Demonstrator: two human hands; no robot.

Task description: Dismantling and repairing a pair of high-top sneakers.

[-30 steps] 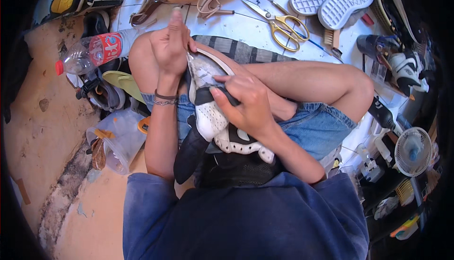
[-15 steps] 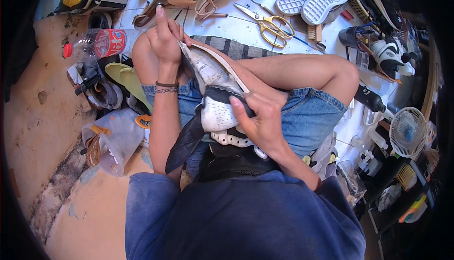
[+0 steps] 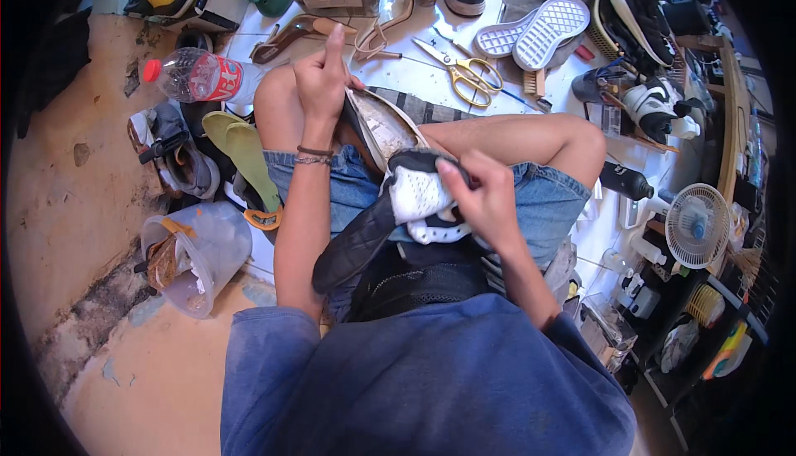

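Observation:
A black-and-white shoe point(image 3: 417, 194) is held over my lap, its perforated white upper toward me and its black tongue hanging down at the left. Its worn, greyish bottom point(image 3: 387, 130) shows at the far end, with no outsole visible on it. My left hand point(image 3: 322, 83) is closed around the far end, one finger pointing up. Nearer to me, my right hand point(image 3: 485, 199) grips the black edge beside the white upper, thumb on top; its other fingertips are partly hidden.
Beyond my legs lie gold-handled scissors point(image 3: 464, 73), a pair of white soles point(image 3: 551, 33) and a brush point(image 3: 535, 84). At left are a plastic bottle point(image 3: 199, 75), green insoles point(image 3: 249, 157) and a clear bucket point(image 3: 211, 249). A small fan point(image 3: 698, 225) stands at right.
The view has shifted, showing more of the far floor. My right hand has tilted the shoe slightly, and its tongue hangs farther right in the picture. Both hands keep hold of the shoe.

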